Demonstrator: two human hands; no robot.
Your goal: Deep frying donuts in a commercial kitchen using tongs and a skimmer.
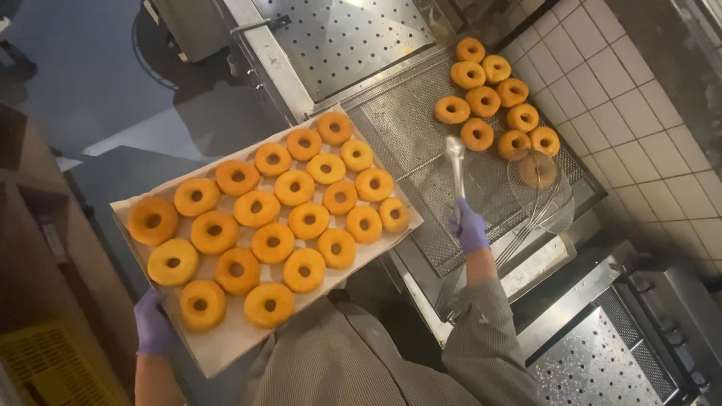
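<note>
Doughnuts, golden-brown rings (272, 242), are filling a paper-lined rectangular tray (226, 347) while a person is reaching toward more with metal tongs (456, 169).

Rings are lying in close rows, touching, across most of the tray, which is leaning over the edge of a steel wire-mesh draining rack (410, 139). The left hand (153, 325), in a purple glove, is gripping the tray's near corner, fingers curled under it. The right hand (470, 227), also gloved in purple, is closing around the tongs' handle end, with the tips pointing toward a smaller cluster of fried rings (492, 101) still waiting at the rack's far end, well apart from the tray. Judging by this, most are already moved and roughly a dozen are left. A round wire skimmer (538, 184) is resting just beside that cluster, and white wall tiles (639, 113) are running along the right.
</note>
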